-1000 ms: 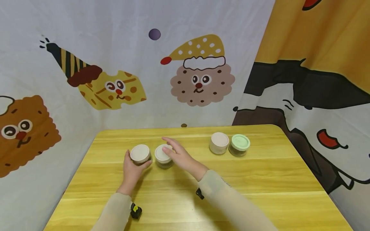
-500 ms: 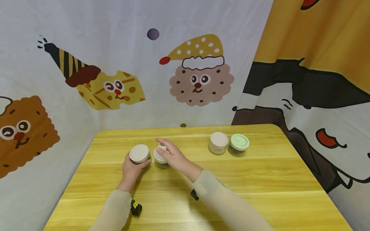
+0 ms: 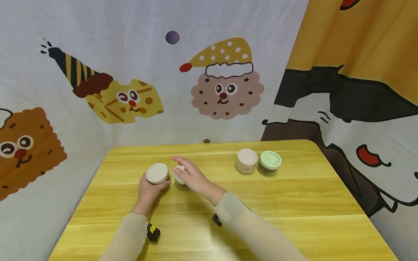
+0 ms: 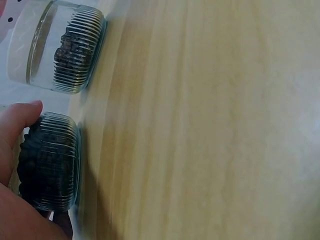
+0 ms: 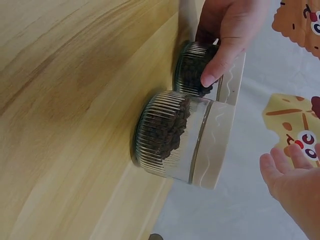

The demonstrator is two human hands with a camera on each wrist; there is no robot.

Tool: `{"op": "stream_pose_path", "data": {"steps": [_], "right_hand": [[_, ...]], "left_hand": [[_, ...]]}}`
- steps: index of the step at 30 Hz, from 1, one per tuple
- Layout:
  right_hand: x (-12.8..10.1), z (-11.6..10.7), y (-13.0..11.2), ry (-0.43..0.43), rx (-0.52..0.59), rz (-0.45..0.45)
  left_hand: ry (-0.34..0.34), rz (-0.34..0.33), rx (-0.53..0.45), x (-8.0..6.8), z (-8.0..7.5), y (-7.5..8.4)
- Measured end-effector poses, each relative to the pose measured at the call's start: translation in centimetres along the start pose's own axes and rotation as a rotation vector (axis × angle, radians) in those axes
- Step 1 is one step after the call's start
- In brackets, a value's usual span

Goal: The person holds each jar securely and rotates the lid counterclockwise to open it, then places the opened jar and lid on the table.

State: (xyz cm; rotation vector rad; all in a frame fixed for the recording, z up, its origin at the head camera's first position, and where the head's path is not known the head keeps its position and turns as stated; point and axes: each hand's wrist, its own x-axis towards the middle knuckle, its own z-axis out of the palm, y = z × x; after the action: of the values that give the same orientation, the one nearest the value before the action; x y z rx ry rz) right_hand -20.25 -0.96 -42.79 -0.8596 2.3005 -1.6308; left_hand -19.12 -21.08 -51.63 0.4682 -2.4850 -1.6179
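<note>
Thumb and fingers of my left hand (image 3: pixel 149 190) curl round a ribbed glass jar (image 4: pixel 50 162) with a white lid (image 3: pixel 157 173) and dark, lumpy contents. Just to its right stands a second glass jar (image 5: pixel 170 137), also white-lidded and partly filled with dark brown bits. My right hand (image 3: pixel 196 178) is held over this second jar with fingers extended, hiding part of its lid in the head view. From the right wrist, a gap shows between those fingers (image 5: pixel 280 162) and the lid (image 5: pixel 214 145).
Toward the back right of the wooden table (image 3: pixel 294 210), a jar with a pale pinkish lid (image 3: pixel 246 157) stands beside a jar with a green lid (image 3: pixel 270 159). Behind the table's far edge hangs a curtain (image 3: pixel 140 134) printed with cartoon food.
My right hand has shifted left and now covers more of the second jar's lid. The left hand keeps its grip on the first jar, with little movement.
</note>
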Motion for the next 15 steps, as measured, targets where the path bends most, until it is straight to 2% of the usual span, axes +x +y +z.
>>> {"op": "stream_pose_path", "data": {"steps": [7, 10, 15], "right_hand": [[-0.2, -0.3, -0.2, 0.003, -0.006, 0.008], [-0.3, -0.6, -0.3, 0.007, -0.003, 0.017], [-0.5, -1.2, -0.5, 0.014, -0.005, 0.021]], "left_hand": [[-0.001, -0.053, 0.017, -0.2, -0.3, 0.3], [0.033, -0.027, 0.015, -0.3, -0.4, 0.7], [0.117, 0.068, -0.009, -0.2, -0.4, 1.7]]}}
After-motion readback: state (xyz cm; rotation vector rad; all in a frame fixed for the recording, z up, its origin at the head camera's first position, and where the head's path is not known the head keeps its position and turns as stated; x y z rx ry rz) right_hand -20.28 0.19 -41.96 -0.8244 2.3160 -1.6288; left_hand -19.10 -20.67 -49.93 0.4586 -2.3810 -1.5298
